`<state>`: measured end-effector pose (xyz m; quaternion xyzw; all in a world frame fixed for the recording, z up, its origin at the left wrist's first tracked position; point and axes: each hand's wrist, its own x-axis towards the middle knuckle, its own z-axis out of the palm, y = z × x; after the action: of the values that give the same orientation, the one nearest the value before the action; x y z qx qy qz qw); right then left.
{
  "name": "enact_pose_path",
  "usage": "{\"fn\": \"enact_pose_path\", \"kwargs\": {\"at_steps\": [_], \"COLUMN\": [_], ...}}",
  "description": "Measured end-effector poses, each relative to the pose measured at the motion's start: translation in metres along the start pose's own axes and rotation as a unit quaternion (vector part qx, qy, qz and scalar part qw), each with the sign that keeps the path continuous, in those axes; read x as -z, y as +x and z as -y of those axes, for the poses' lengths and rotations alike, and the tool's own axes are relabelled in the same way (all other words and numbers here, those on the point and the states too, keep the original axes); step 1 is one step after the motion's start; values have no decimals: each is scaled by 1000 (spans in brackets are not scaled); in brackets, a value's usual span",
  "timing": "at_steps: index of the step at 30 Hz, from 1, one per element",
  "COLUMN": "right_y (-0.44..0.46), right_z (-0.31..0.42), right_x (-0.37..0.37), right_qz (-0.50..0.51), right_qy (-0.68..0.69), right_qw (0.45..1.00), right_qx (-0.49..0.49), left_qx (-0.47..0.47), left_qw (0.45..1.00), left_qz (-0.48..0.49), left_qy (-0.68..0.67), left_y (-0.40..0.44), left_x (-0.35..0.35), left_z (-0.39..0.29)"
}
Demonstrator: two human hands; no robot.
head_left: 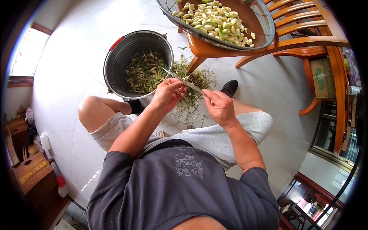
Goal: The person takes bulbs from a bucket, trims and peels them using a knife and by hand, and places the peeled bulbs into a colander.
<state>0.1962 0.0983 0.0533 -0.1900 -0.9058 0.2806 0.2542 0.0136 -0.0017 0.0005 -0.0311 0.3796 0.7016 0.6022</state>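
My right hand (221,107) is closed round the handle of a knife (193,87). The long thin blade points up and left, passing over the fingers of my left hand (168,94). My left hand is pinched against the blade; the small thing in its fingertips is largely hidden and I cannot make it out. Just beyond my left hand stands a dark metal bucket (110,73), part filled with green and brown plant trimmings (145,73). More stringy green stalks (191,103) lie on the floor beneath my hands.
A wooden chair (197,44) at the upper right carries a wide wire-mesh basket (268,36) holding many pale, trimmed bulbs (218,23). My knees spread to both sides. A cardboard box (322,78) lies at the right. Wooden furniture (32,172) and bottles line the left.
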Motion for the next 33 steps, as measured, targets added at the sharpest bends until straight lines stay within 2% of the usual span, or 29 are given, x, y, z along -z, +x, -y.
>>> {"fn": "enact_pose_path", "kwargs": {"at_steps": [4, 10, 13, 16, 17, 19, 22, 23, 25, 26, 27, 28, 30, 33], "right_y": [4, 0, -12, -19, -25, -25, -20, -18, -13, -13, -15, -15, -13, -18], "right_z": [7, 6, -10, -25, -36, -41, -40, -38, -36, -34, -37, -36, -34, -36], "right_x": [4, 1, -5, 1, -2, -2, 2, 4, 8, 9, 8, 9, 12, 19], "right_qz": [4, -11, 88, 111, 83, 102, 107, 107, 108, 110, 88, 93, 99, 83], "right_qy": [-26, -54, -145, -136, -125, -113, -96, -93, -74, -63, -39, -42, -48, -67], "right_qw": [999, 998, 969, 941, 949, 953, 963, 967, 974, 976, 984, 982, 977, 978], "right_qx": [39, 39, -181, -290, -279, -262, -226, -211, -187, -176, -149, -159, -183, -180], "left_qx": [3, -12, -33, -46, -36, -18, -22, -47, -74, -107, -125, -123, -127, -91], "left_qw": [1000, 999, 998, 996, 997, 997, 987, 988, 976, 965, 970, 967, 968, 959], "left_qz": [-6, -28, 44, 66, 64, 65, 137, 106, 124, 187, 148, 162, 114, 139], "left_qy": [-12, -9, 30, 40, 36, 34, 79, 102, 164, 149, 145, 157, 184, 229], "left_y": [-1, -9, -9, -11, -11, -8, -3, -1, 11, 26, 36, 53, 67, 55], "left_x": [-1, -12, -9, -13, -12, -17, -48, -69, -107, -122, -144, -154, -166, -152], "left_z": [0, -5, -12, -20, -21, -28, -52, -58, -78, -85, -90, -98, -105, -112]}}
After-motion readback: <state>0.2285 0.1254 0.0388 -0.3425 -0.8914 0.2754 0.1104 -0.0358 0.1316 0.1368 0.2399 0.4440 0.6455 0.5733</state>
